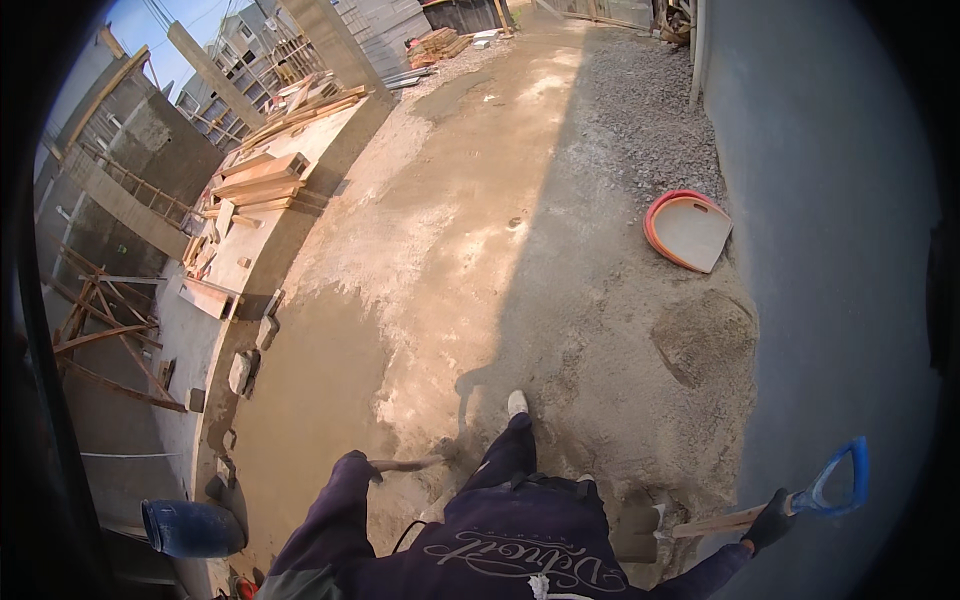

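My right hand [770, 522], in a dark glove, is closed round the wooden shaft of a shovel [718, 523], just below its blue D-shaped handle [843, 482]. The shovel's blade [637, 531] is low by my right side, against the sandy ground. Out to the left, my left hand [352, 464] looks gloved too and is closed on a short wooden-handled tool [408, 465]. That tool points right, and its far end blends into the wet ground, so its kind is unclear. My dark sleeves and top hide part of the ground between the hands.
A smooth grey wall [830, 260] runs along the right. Near it lie a sand heap [705, 335], a white tray with a red hose [690, 232] and gravel [650, 120]. At left are a concrete ledge with stacked planks [265, 180], loose stones [242, 370] and a blue barrel [193, 528].
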The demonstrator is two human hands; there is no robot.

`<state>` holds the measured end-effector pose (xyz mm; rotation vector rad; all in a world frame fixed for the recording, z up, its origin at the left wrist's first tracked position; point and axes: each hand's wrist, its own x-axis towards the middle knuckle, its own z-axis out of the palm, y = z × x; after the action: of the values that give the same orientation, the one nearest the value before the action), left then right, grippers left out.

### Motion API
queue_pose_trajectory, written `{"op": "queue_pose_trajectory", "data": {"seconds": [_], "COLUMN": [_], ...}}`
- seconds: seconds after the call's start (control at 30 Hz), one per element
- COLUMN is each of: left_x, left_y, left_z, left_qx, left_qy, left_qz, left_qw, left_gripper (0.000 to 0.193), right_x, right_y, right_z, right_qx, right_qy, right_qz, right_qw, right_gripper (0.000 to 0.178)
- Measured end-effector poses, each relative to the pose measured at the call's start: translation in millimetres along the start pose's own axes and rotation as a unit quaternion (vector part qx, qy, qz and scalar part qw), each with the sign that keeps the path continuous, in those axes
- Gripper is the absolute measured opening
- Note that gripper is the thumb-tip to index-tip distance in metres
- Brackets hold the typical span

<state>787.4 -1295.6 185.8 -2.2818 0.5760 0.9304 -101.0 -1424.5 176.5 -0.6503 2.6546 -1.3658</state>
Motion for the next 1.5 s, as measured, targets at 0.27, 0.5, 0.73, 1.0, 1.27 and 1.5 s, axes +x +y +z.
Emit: {"op": "queue_pose_trajectory", "data": {"seconds": [0.27, 0.5, 0.73, 1.0, 1.27, 1.5], "left_x": [131, 217, 255, 269, 267, 284], "left_y": [96, 217, 342, 522, 717, 896], "left_z": [-90, -169, -294, -496, -627, -692], "left_qx": [-0.028, -0.118, -0.084, -0.094, 0.007, 0.004], "left_qy": [-0.087, -0.128, -0.045, -0.021, 0.006, -0.030], "left_qz": [0.041, 0.065, 0.170, 0.218, 0.288, 0.351], "left_qw": [0.995, 0.982, 0.981, 0.971, 0.958, 0.936], "left_gripper": [0.050, 0.033, 0.040, 0.037, 0.037, 0.031], "right_x": [-35, -48, -35, -10, -27, -97], "right_y": [-236, -401, -440, -450, -455, -473], "right_z": [68, 123, 245, 408, 448, 444], "right_qx": [0.005, 0.095, 0.207, 0.241, 0.206, 0.066], "right_qy": [0.094, 0.133, 0.146, 0.178, 0.258, 0.378], "right_qz": [-0.119, -0.201, -0.196, -0.071, 0.051, 0.133], "right_qw": [0.988, 0.966, 0.947, 0.951, 0.943, 0.914], "right_gripper": [0.024, 0.017, 0.018, 0.013, 0.013, 0.014]}}
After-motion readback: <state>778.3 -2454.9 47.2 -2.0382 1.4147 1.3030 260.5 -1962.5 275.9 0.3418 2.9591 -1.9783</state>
